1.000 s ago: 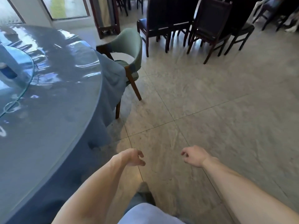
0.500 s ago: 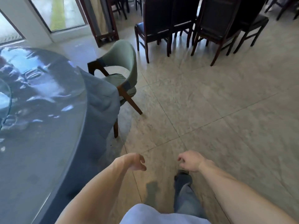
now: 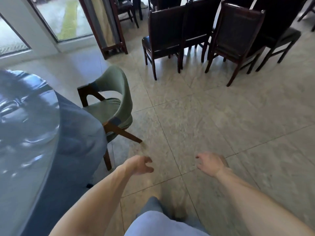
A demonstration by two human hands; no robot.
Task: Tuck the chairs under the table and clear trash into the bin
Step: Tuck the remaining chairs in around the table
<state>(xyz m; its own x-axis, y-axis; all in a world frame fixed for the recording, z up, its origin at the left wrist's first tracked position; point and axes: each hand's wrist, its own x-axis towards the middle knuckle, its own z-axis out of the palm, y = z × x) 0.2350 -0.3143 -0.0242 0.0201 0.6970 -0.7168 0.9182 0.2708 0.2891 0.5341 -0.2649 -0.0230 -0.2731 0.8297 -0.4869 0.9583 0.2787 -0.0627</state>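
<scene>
A green upholstered chair (image 3: 117, 99) with dark wooden legs stands at the edge of the round table (image 3: 30, 133), which has a blue cloth under a shiny cover. Its seat is partly under the hanging cloth and its back faces the open floor. My left hand (image 3: 140, 165) hovers over the tiles just in front of the chair's near leg, fingers loosely curled and holding nothing. My right hand (image 3: 211, 163) floats further right, fingers apart and empty. No trash or bin is in view.
Several dark wooden chairs (image 3: 235, 36) stand grouped at the back right. A folded wooden screen (image 3: 105, 28) leans by the glass doors (image 3: 66, 16) at the back left. Beige tiled floor (image 3: 221, 125) stretches between me and the dark chairs.
I have walked forward along the table's edge, so the green chair is now closer and lower in view. Both hands stay out in front, fingers slightly more spread.
</scene>
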